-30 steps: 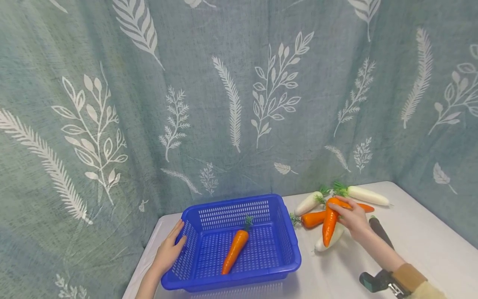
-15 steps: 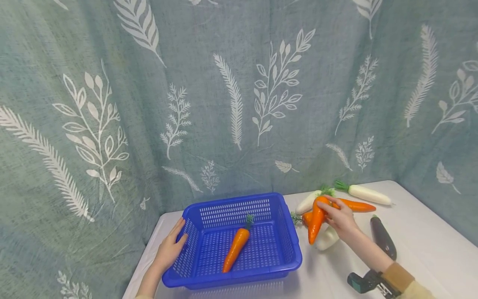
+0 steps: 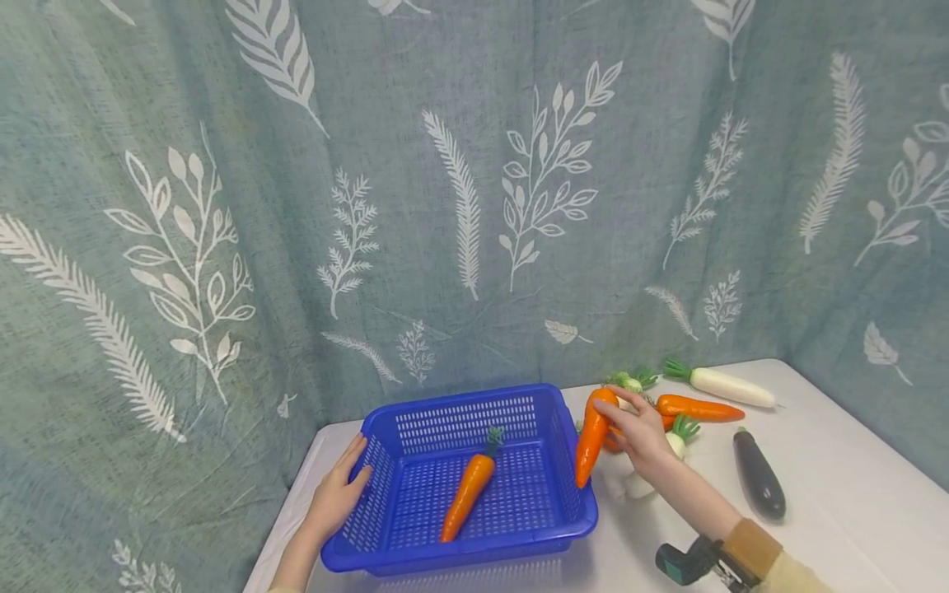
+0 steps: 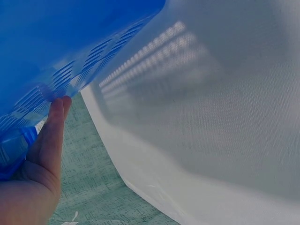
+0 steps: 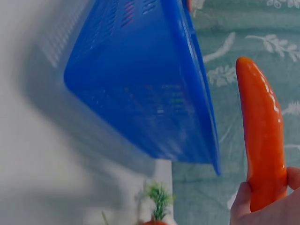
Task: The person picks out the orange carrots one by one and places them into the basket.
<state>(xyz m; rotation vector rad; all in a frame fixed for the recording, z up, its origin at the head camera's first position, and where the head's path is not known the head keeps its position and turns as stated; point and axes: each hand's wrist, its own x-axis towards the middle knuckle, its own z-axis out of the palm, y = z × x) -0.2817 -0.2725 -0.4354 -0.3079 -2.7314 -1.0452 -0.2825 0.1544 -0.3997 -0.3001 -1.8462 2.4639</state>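
The right hand pinches a carrot between its fingers near a blue perforated basket; the left hand (fingers straight, thumb apart) touches the basket's left side.

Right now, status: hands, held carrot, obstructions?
Left hand against blue basket. Right hand holding carrot, raised near right rim. Possible snag: that rim.

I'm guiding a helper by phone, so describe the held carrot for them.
Find the blue basket on the white table. By its right side in the head view, the right hand holds this orange carrot, tip down. Only this carrot is in a hand.
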